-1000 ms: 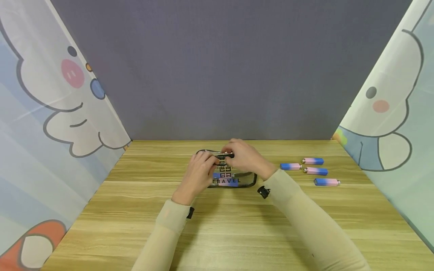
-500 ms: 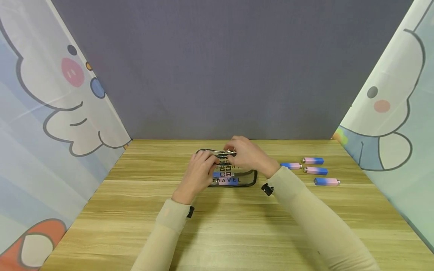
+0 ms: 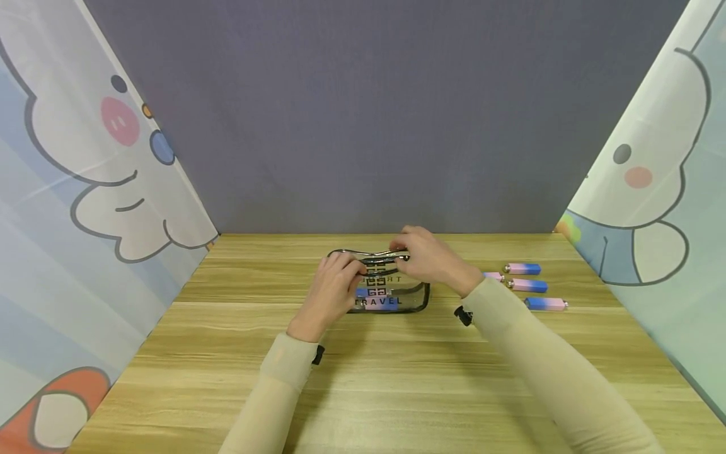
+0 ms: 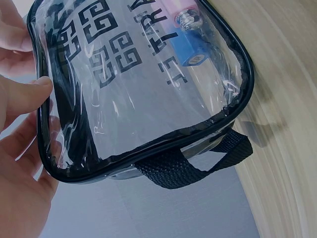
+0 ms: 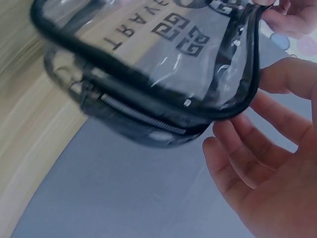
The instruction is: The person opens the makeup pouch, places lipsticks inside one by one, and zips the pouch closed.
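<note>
A clear plastic pouch with black piping and TRAVEL lettering stands at the back middle of the table. Pink-and-blue tubes lie inside it; the left wrist view shows one tube with a silver collar. My left hand pinches the pouch's upper edge on the left, thumb on the near side. Farther right along that edge, my right hand holds the rim between thumb and fingers. A zipper runs along the pouch's side in the right wrist view. A black strap loops from one end.
Several more pink-and-blue tubes with silver tips lie on the wooden table right of the pouch, one partly behind my right sleeve. A grey panel rises at the back, with cartoon-printed curtains at both sides.
My right hand has slid rightward along the pouch's top edge, baring more of the rim between the hands. My left hand stays in place, as does the pouch.
</note>
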Demonstrator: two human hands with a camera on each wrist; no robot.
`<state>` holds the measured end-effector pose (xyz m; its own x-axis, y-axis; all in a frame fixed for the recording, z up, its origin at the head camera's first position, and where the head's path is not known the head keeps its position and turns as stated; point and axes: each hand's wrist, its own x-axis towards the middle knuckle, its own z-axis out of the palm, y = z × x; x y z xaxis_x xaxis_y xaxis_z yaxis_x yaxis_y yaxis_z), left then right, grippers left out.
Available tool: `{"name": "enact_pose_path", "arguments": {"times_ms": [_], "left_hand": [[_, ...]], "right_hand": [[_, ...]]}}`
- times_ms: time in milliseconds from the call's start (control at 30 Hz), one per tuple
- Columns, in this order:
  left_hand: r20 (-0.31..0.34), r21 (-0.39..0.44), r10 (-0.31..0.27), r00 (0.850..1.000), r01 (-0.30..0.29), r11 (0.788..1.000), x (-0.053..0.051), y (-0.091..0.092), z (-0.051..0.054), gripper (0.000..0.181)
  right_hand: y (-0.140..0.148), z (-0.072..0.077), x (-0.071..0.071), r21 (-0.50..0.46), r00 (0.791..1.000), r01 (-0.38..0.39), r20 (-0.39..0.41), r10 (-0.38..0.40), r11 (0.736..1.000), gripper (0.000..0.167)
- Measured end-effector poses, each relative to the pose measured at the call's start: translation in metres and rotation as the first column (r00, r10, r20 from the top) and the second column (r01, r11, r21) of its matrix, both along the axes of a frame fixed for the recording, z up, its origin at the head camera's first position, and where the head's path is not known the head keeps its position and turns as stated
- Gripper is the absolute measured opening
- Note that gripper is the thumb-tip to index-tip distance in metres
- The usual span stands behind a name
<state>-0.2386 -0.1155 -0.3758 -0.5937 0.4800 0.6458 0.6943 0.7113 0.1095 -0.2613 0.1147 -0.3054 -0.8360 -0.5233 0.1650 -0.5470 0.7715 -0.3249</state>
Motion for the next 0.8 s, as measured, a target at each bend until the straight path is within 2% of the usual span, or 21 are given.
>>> {"name": "enact_pose_path", "arguments": {"times_ms": [500, 800], "left_hand": [[-0.001, 0.004, -0.009, 1.0, 0.009, 1.0, -0.002, -0.001, -0.001, 0.014], [0.011, 0.009, -0.005, 1.0, 0.005, 1.0, -0.001, -0.001, -0.001, 0.014]], "right_hand": [[0.035, -0.001, -0.002, 0.007, 0.995, 0.067, -0.073, -0.066, 0.998, 0.03], [0.057, -0.008, -0.007, 0.006, 0.993, 0.094, -0.075, -0.094, 0.996, 0.031]]}}
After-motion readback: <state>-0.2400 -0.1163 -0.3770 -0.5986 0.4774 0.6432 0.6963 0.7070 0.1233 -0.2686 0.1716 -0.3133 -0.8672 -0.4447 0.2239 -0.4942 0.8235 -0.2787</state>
